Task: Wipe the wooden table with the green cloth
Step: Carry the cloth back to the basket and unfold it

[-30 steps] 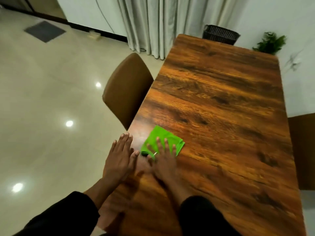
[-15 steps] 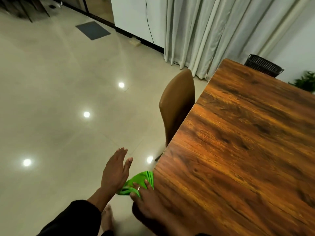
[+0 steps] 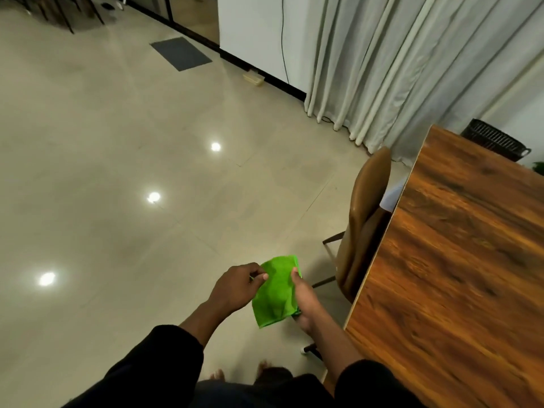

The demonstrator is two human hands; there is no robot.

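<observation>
Both hands, left hand [image 3: 235, 287] and right hand [image 3: 304, 301], pinched closed on green cloth [image 3: 275, 290] (beside wooden table [image 3: 459, 275]).

table [image 3: 459, 275] cut off by right and bottom edges. chair [image 3: 363, 219] seat hidden under it. plant [image 3: 539, 167] mostly out of frame. cloth [image 3: 275, 290] right edge covered by right hand [image 3: 304, 301].

The wooden table [image 3: 459, 275] stands at the right, with a chair [image 3: 360, 228] tucked against its left edge. Left of both, over the floor [image 3: 117, 172], two hands hold the cloth [image 3: 276, 290] between them. Curtains [image 3: 397, 63] hang behind.
</observation>
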